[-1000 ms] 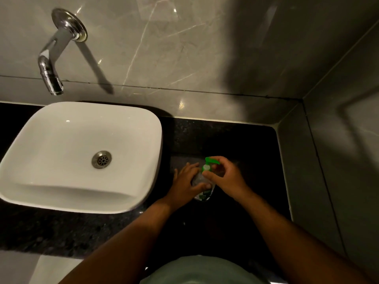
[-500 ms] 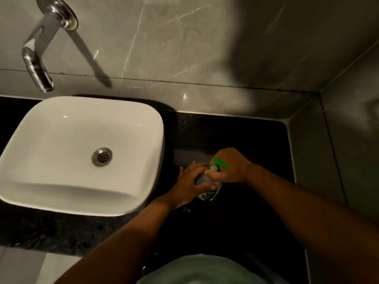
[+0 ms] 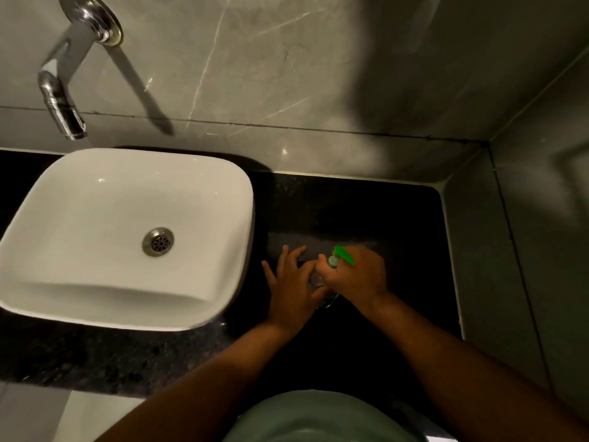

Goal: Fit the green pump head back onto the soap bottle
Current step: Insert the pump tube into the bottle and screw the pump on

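Note:
The soap bottle (image 3: 317, 279) stands on the black counter, mostly hidden between my hands; only a bit of its clear body shows. My left hand (image 3: 291, 282) wraps its left side, fingers spread around it. The green pump head (image 3: 342, 256) sits at the top of the bottle, its nozzle pointing right and away from me. My right hand (image 3: 357, 275) is closed over the pump head from above and the right, with the nozzle sticking out past the knuckles. Whether the pump collar is seated on the neck is hidden.
A white basin (image 3: 223, 250) stands on the counter just left of my hands, with a chrome wall tap (image 3: 60, 100) above it. The black counter (image 3: 398, 218) ends at grey tiled walls behind and to the right.
My right hand has turned on the pump head, wrist rotating so the back of the hand faces me more. The nozzle has swung to the right. My left hand has kept its hold on the bottle.

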`<state>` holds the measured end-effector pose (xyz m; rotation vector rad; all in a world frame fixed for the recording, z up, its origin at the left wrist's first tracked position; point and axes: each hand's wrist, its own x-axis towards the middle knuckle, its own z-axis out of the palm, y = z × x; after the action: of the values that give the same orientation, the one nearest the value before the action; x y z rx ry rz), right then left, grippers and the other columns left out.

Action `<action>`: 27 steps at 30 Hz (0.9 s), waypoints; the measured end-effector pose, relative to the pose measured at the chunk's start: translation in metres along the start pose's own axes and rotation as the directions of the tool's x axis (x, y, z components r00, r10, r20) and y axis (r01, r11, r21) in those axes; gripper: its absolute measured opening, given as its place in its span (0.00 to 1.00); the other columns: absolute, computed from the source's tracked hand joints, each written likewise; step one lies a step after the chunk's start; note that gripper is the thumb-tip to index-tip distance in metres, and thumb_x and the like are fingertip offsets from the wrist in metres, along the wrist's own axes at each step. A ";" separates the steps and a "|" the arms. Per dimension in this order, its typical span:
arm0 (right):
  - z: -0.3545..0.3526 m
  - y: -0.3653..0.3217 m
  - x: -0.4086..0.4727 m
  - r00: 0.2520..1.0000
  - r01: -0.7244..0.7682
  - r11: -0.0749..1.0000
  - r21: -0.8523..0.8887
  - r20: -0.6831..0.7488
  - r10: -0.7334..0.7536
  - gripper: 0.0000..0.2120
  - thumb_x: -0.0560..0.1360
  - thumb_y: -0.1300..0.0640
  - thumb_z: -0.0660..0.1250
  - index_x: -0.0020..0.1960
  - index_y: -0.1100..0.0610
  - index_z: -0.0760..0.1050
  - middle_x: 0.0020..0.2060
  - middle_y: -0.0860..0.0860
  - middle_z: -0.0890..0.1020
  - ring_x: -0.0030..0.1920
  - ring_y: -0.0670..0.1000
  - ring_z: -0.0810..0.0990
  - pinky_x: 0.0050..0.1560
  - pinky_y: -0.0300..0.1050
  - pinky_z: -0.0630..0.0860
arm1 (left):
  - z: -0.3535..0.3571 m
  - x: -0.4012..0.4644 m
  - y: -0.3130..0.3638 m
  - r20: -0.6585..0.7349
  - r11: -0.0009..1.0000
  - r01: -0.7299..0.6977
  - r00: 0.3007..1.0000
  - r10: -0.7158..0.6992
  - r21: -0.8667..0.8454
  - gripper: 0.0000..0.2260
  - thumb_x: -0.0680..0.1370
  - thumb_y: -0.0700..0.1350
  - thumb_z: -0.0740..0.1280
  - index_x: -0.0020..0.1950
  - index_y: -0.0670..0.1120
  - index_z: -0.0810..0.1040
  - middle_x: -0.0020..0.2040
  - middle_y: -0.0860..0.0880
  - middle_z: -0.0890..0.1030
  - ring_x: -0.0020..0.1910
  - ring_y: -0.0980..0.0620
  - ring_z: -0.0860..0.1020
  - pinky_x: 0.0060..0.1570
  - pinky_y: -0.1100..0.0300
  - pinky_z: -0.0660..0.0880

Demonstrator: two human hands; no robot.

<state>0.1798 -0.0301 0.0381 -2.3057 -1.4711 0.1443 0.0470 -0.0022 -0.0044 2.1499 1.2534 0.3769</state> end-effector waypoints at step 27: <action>-0.085 0.009 -0.017 0.848 -0.511 0.621 0.594 0.469 0.248 0.10 0.77 0.59 0.68 0.39 0.63 0.82 0.36 0.60 0.83 0.22 0.38 0.73 0.22 0.28 0.66 | 0.000 0.031 -0.001 0.068 0.983 -0.127 0.988 0.137 -0.135 0.26 0.68 0.61 0.72 0.64 0.57 0.74 0.70 0.51 0.69 0.75 0.48 0.53 0.70 0.37 0.39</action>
<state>0.2049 -0.0723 0.1104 -1.9270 -0.7717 1.0973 0.0620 0.0245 -0.0065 2.1200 1.0183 0.4153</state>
